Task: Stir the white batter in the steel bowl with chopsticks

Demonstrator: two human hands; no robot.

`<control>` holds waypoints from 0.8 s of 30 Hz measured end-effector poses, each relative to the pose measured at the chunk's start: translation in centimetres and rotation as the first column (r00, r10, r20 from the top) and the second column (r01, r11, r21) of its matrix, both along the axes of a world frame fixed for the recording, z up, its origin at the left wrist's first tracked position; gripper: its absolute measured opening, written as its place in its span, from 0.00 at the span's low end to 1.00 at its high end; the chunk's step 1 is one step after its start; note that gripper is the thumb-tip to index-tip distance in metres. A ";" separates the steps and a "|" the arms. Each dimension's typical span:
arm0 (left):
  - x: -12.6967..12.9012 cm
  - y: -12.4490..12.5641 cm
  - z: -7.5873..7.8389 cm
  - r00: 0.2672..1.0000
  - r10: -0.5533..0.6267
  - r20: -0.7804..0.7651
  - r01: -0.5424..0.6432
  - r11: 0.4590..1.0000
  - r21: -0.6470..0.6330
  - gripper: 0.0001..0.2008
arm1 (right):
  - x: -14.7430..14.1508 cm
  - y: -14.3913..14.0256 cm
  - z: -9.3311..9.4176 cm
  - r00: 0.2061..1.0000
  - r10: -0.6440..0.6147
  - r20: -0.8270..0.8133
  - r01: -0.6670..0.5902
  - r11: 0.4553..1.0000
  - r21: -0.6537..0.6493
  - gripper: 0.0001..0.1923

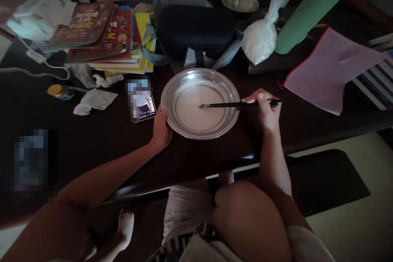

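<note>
A shiny metal bowl (201, 133) sits on the dark table, holding a pale, milky mixture (193, 112). My left hand (162, 127) grips its left rim, thumb on top and the other fingers underneath, mostly hidden. In my right hand (267, 108) is a pair of black chopsticks (233, 105), reaching leftward over the bowl's right rim. Their tips are at the mixture near the bowl's middle. Just left of the bowl lies a phone (143, 100) with its screen lit. Behind, to the right, stands a knotted clear plastic bag of white powder (260, 41).
Stacked books (101, 32) and crumpled tissues (96, 100) lie at left, near a small yellow-lidded jar (60, 91). A black case (196, 28) stands behind the bowl. At right are a green cylinder (316, 12) and a pink mesh pouch (325, 69). Another metal bowl (240, 1) is farther back.
</note>
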State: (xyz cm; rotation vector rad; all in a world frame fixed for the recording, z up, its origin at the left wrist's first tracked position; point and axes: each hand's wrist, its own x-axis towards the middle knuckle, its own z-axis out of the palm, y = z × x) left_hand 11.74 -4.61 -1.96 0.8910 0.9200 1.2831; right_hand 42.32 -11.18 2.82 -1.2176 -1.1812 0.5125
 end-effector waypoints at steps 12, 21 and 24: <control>-0.5 0.2 -0.6 0.998 -0.021 -0.060 0.022 1.000 0.016 0.18 | 0.1 0.0 -0.3 0.997 0.078 0.015 -0.078 0.997 -0.003 0.17; -0.2 0.2 -0.3 0.998 0.001 -0.064 0.001 1.000 0.028 0.20 | 0.3 -0.1 -0.1 0.983 0.171 0.072 -0.169 0.985 -0.036 0.18; -0.2 0.2 -0.4 0.999 -0.005 -0.044 0.005 1.000 0.012 0.19 | 0.3 -0.1 -0.1 0.989 0.121 0.086 -0.121 0.993 -0.014 0.16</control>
